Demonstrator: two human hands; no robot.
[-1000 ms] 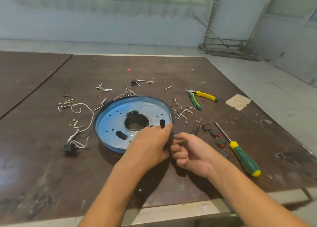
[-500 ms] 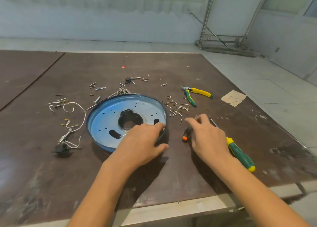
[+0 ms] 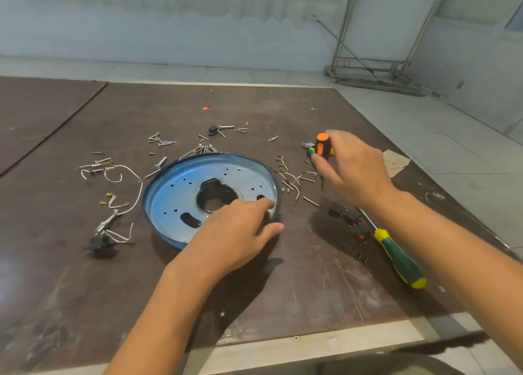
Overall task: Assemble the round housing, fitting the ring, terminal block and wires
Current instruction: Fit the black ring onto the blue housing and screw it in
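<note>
The round housing (image 3: 172,196) is lying flat on the dark, scratched surface (image 3: 311,289), directly ahead of the left hand (image 3: 237,233), which is pinching its near right rim, fingers lying inside and thumb outside. It is a shallow blue metal dish with a dark raised edge, small drilled holes, oblong slots and a large irregular middle opening. The right hand (image 3: 353,170) is hovering to the housing's right, gripping a small screwdriver (image 3: 322,146) with a stubby orange-and-black handle, held upright. Thin white wires (image 3: 135,196) are curling left of the housing, and bright metal screws (image 3: 161,142) are lying scattered behind it.
</note>
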